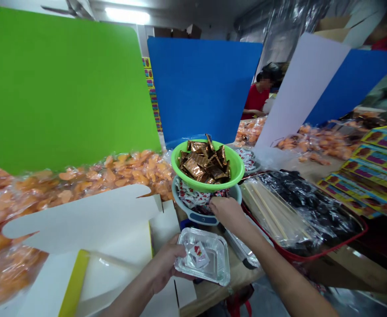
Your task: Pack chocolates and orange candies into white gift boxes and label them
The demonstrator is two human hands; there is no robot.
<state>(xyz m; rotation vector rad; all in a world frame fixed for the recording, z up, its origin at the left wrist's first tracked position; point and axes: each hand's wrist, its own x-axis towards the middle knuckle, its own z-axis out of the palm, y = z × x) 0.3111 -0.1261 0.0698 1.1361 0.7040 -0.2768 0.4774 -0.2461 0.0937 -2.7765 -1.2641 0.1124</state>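
My left hand grips an aluminium foil tray by its left side, with the thumb over the rim. Inside the tray lies a small white sachet with a red print. My right hand reaches into a grey-blue bowl of small white and red sachets. Its fingers look curled down among them, and their tips are hidden. Directly above this bowl sits a lime green bowl heaped with brown-gold wrapped packets.
An open white box lies at left, before a heap of orange pieces in clear wrap. At right are a red-rimmed tray with wrapped sticks and black packets, and stacked printed boxes. Upright boards stand behind; a person sits beyond.
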